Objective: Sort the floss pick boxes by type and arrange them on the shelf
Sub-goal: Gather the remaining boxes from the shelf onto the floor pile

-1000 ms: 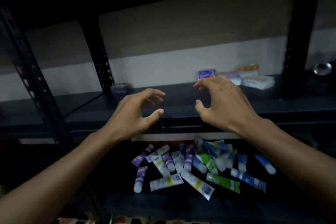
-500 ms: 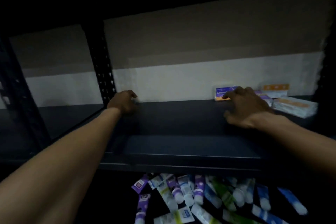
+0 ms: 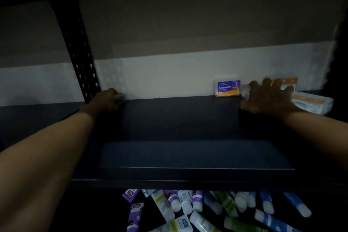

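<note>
Left hand (image 3: 105,100) fingers wrap a small box (image 3: 120,97) — perhaps; right hand (image 3: 267,100) fingers splay over boxes (image 3: 310,102) lying lengthwise.

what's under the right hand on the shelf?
The right hand covers a pale floss pick box with orange trim; only its top edge and left end show. Its label is hidden.
</note>
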